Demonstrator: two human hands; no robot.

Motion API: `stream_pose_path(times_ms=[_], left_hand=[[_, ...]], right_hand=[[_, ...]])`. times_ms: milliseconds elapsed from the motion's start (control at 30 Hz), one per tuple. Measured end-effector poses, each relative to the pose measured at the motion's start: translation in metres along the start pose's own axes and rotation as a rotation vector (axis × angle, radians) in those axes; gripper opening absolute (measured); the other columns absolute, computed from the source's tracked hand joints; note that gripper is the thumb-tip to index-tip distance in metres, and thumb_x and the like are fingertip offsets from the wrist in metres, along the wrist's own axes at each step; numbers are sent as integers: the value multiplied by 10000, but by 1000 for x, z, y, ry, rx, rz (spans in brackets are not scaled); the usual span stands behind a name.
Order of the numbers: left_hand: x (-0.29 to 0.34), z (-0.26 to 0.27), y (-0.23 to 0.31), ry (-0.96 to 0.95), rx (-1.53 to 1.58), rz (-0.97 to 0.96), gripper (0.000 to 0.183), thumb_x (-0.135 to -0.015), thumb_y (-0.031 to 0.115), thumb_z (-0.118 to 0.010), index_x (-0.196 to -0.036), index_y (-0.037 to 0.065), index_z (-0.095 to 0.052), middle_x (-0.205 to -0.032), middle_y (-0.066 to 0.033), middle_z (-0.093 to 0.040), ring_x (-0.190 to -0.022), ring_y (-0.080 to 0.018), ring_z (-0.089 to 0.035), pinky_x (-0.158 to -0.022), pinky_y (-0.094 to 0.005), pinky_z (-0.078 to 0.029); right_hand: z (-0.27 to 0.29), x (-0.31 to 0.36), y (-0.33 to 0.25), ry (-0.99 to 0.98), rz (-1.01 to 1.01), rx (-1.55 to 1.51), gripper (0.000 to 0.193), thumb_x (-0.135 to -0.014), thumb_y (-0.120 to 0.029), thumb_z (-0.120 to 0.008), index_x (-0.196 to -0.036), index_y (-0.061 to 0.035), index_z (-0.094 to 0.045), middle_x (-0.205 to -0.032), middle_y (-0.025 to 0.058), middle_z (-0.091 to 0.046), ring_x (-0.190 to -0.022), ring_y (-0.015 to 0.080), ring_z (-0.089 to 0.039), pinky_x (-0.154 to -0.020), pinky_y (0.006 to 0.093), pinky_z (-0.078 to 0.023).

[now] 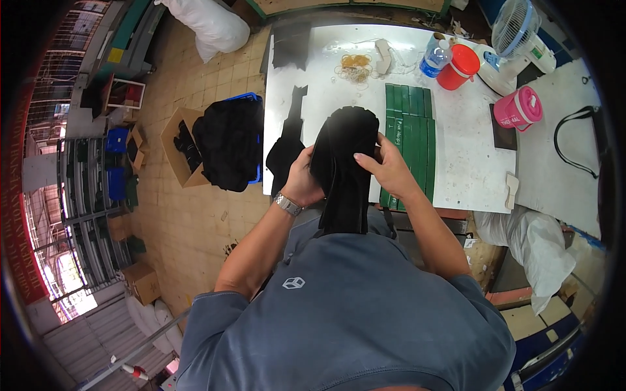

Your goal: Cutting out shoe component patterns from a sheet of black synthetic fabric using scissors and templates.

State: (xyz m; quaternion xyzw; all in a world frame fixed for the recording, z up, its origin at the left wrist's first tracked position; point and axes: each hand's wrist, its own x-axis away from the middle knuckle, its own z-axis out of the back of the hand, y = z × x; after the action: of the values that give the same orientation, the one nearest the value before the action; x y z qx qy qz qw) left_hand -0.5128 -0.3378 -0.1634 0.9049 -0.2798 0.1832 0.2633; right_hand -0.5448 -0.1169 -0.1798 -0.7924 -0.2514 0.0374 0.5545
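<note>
In the head view, the left hand [302,179] and the right hand [388,166] grasp a black cloth piece [347,140] from either side, the right thumb laid over its face. The cloth is soft and matte, rounded and gathered at its far end, with long folds running down toward the person's shirt [345,293]. It is held at the near edge of the desk [466,156], whose top is white, smooth and slightly shiny.

Just beside the left hand, near the desk's left edge, lies a flat black piece [285,156], broad at its base and narrowing to a strip with a notched tip. A black rectangular sheet [291,47] covers the far left corner. Close to the right hand, long, straight green bars [411,143] sit packed side by side. Thin, tangled yellowish loops [355,67] lie toward the far edge.

Against the left edge, a blue plastic basket [259,159] carries a crumpled heap of black cloth [228,146].

Counted on the desk: one clear plastic bottle [435,60], two lidded containers, one red [458,67] and one pink [518,109], and one fan [514,29]. The green bars and yellowish loops are too close-set to count.
</note>
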Motion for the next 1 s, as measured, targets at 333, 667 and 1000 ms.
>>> stream_pose_path(times_ms=[333,667,1000], left_hand=[[7,13,-19,77,-163,-1,492,-1090,327,-498,-1468,12,-508,-1415,-126,-613,-1267,-242,-620,-1046,-412,-543],[-1,-15,-36,103,-431,-121,563,-1094,443,-495,-1500,54,-476,-1385,-67,-620,-1215,-139,-612,-1054,-322,-503],[-4,-29,-54,298,-353,-162,760,-1077,628,-346,-1500,7,-465,-1429,-116,-589,-1241,-177,-604,-1059,-336,-495]], right_hand=[[21,5,-24,-191,-95,-257,598,-1024,-116,-624,-1551,15,-374,-1505,103,-507,-1385,185,-477,-1187,348,-357],[8,8,-14,-27,90,81,527,-1017,-149,-665,-1462,35,-451,-1374,124,-604,-1257,172,-577,-1109,332,-442],[-6,12,-10,172,260,268,697,-882,-266,-841,-1376,57,-470,-1278,179,-652,-1168,237,-650,-1026,361,-515]])
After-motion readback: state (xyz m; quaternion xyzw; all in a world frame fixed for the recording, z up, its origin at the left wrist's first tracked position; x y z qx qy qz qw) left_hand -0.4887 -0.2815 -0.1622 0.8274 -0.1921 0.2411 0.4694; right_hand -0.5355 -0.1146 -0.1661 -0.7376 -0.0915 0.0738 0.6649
